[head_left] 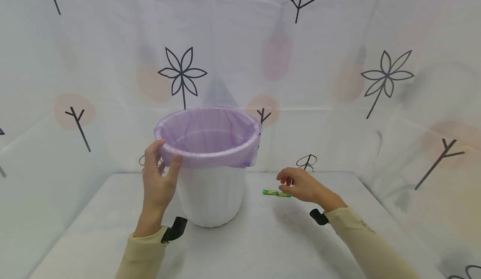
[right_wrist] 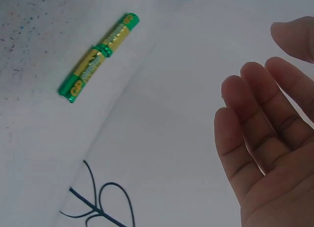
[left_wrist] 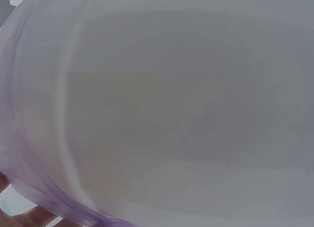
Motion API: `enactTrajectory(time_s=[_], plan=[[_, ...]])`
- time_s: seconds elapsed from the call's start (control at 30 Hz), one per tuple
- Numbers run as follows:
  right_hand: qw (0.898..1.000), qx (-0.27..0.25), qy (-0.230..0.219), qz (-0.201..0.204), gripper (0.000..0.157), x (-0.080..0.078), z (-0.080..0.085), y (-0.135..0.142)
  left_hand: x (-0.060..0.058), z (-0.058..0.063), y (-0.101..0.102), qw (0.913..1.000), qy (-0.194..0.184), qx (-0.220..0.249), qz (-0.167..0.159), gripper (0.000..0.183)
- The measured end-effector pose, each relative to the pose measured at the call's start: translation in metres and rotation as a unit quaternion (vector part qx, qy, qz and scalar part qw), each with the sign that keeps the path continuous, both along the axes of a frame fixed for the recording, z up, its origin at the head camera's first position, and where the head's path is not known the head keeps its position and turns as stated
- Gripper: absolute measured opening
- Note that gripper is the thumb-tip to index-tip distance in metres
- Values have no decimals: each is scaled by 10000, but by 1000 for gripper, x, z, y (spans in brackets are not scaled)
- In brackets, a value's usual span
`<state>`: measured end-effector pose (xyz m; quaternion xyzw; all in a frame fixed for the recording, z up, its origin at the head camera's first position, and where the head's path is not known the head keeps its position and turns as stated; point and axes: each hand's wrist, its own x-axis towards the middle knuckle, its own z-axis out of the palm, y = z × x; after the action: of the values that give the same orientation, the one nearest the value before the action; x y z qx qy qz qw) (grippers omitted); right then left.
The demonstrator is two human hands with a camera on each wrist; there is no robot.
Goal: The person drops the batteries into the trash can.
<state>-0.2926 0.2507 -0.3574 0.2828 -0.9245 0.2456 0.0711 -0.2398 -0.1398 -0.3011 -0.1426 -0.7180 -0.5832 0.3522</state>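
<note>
A white trash bin (head_left: 210, 195) stands on the table, lined with a thin purple bag (head_left: 210, 160) folded over its rim. My left hand (head_left: 159, 183) grips the bin at the left front of its lined rim, thumb toward the front and fingers round the side. In the left wrist view the bin's pale wall (left_wrist: 186, 119) fills most of the picture. Two green and yellow batteries (right_wrist: 100, 52) lie end to end on the white cloth. Just over their right end in the head view hovers my right hand (head_left: 302, 185), fingers loosely bent and holding nothing.
A white cloth covers the table (head_left: 255, 254). Behind and at both sides hangs a white curtain (head_left: 319, 95) printed with dark plant drawings and pale pink spots. Black straps (head_left: 319, 217) sit at both wrists.
</note>
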Motion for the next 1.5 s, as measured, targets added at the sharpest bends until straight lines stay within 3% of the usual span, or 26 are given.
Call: enactTrajectory(time_s=[0.27, 0.6, 1.03, 1.5], plan=[[9984, 78, -548, -144, 22, -10, -27, 5, -4, -5, -1, 10000, 65, -29, 8, 51], [9962, 232, -781, -321, 27, -23, -50, 14, -5, -5, -2, 10000, 57, -60, 24, 50], [9931, 491, -951, -483, 32, -37, -64, 16, -6, -5, -2, 9999, 33, -71, 112, 50], [9880, 655, -1228, -663, 25, -47, -77, 20, -5, -5, -1, 9999, 30, -92, 140, 50]])
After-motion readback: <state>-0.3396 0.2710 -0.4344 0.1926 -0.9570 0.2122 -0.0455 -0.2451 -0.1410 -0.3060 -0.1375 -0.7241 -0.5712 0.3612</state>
